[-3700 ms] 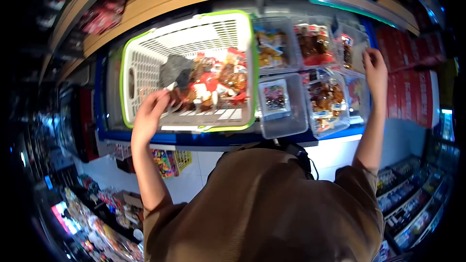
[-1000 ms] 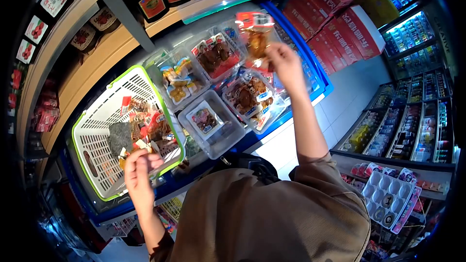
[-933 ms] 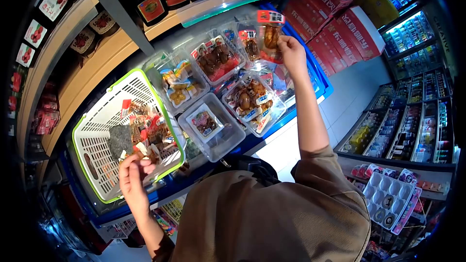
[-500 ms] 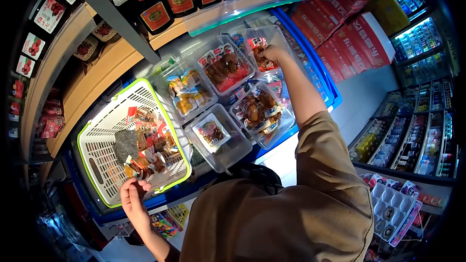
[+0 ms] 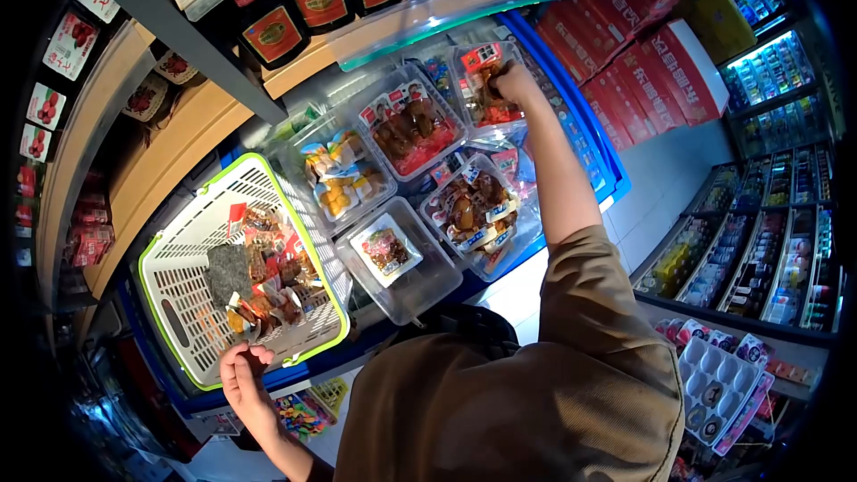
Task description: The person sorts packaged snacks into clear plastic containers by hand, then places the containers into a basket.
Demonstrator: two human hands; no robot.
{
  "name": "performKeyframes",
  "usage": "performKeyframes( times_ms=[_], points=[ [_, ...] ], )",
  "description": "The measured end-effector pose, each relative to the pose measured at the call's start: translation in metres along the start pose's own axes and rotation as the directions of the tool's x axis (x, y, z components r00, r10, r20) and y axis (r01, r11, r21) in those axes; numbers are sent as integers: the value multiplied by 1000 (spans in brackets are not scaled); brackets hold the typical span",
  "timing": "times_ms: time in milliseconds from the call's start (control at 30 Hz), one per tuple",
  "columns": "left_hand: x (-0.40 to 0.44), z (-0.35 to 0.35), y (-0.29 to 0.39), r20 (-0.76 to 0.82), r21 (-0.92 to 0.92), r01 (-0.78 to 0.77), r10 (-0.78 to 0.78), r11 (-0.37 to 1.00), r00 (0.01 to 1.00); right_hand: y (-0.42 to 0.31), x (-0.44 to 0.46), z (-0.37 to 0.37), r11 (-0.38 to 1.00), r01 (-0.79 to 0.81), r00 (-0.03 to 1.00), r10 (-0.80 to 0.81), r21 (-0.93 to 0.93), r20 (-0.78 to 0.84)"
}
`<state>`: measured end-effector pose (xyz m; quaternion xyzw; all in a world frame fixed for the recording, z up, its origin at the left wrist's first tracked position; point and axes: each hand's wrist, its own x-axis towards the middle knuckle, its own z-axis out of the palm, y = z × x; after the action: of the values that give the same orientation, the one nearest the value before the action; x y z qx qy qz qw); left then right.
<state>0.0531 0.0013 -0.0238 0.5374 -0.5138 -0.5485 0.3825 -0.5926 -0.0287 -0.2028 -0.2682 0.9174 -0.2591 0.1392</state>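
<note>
My right hand [image 5: 520, 87] reaches into a clear plastic bin [image 5: 479, 122] at the far right of the display. Its fingers are curled on a dark brown snack packet [image 5: 494, 82], partly hidden by the hand. Red-labelled packets lie around it. At the basket's near left corner is my left hand [image 5: 245, 375], fingers loosely bent and apart, with nothing visible in them. The white shopping basket [image 5: 178, 254] with a green rim contains several brown and red snack packets [image 5: 277, 254] and a dark grey flat piece [image 5: 229, 272].
Other clear bins hold packaged snacks: yellow-and-blue packets [image 5: 337, 174], brown packets on red [image 5: 412, 129], a brown assortment [image 5: 473, 210] and one white-edged pack [image 5: 386, 250]. Dark bottles [image 5: 274, 31] line the shelf behind. Red cartons [image 5: 656, 80] are stacked at right.
My right hand has shifted slightly up and right within the bin, uncovering more packets. My left hand stays by the basket corner, slightly lower. The view has shifted a little.
</note>
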Motion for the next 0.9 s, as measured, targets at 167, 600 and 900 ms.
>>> performKeyframes(
  times_ms=[167,600,900],
  points=[
    [3,-2,-3,75,6,-12,11,1000,997,10,-4,-3,999,-35,996,38,-41,82],
    [-2,0,-3,108,55,-6,0,998,994,-15,-47,13,609,470,877,-401,-639,263],
    [-2,-9,-5,105,65,-59,52,996,993,-42,-60,-65,902,431,833,-399,-4,-384]
  ],
)
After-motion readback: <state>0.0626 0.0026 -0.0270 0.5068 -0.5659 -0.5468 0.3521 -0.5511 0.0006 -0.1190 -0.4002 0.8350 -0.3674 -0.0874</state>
